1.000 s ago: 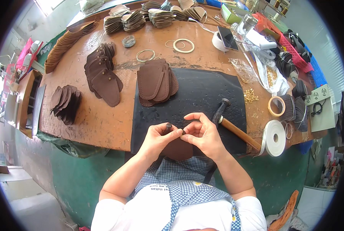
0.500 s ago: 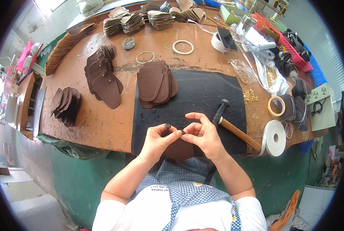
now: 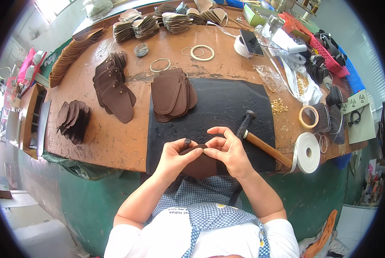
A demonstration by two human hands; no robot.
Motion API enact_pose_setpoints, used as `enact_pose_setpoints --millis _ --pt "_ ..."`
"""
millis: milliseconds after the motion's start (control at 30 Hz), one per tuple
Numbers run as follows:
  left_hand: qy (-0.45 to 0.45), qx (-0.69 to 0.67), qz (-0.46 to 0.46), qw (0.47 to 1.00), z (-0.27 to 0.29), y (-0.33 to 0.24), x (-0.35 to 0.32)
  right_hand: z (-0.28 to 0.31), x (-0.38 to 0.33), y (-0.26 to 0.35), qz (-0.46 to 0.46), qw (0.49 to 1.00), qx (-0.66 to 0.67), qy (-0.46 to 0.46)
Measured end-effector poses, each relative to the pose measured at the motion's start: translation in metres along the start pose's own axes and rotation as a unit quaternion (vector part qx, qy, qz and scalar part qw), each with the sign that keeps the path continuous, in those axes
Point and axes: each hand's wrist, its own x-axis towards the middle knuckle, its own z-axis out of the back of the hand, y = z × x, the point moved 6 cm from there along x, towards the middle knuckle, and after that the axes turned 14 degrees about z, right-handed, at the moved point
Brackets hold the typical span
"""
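A dark brown leather piece (image 3: 199,167) is held up at the near edge of the black mat (image 3: 231,92), its top edge bent between my fingertips. My left hand (image 3: 174,155) pinches that edge with thumb and fingers. A short dark metal rod (image 3: 187,141) also sticks up from the left hand's curled fingers; its lower part is hidden. My right hand (image 3: 230,154) pinches the same edge close by, index finger raised. Beside it on the mat lies a hammer (image 3: 265,147) with a wooden handle. Any small fastener between the fingers is too small to make out.
Behind my hands sits a stack of brown leather pieces (image 3: 171,92). Studded leather pieces (image 3: 115,90) and another pile (image 3: 73,120) lie left. Small brass parts (image 3: 279,105), a tape roll (image 3: 308,117) and a white strap roll (image 3: 308,153) are at right.
The leather's top edge has come up between my fingertips and shows more now. Both hands stay nearly in place, still pinching it. The whole view has shifted slightly.
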Motion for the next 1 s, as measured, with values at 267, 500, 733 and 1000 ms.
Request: enact_pose_setpoints --millis 267,500,733,1000 --pt "-0.066 0.138 -0.048 0.987 -0.007 -0.012 -0.001 0.006 -0.002 0.001 0.025 0.996 -0.083 0.01" --pt "-0.028 0.229 -0.063 0.971 -0.007 -0.027 -0.002 0.004 -0.001 0.0 0.023 0.994 -0.091 0.059" --pt "-0.21 0.397 -0.571 0.687 -0.016 -0.122 -0.04 0.107 0.034 0.082 0.153 0.894 -0.393 -0.151" --pt "-0.02 0.607 -0.572 0.552 -0.02 -0.042 -0.008 0.26 0.089 0.084 0.142 0.732 -0.641 -0.181"
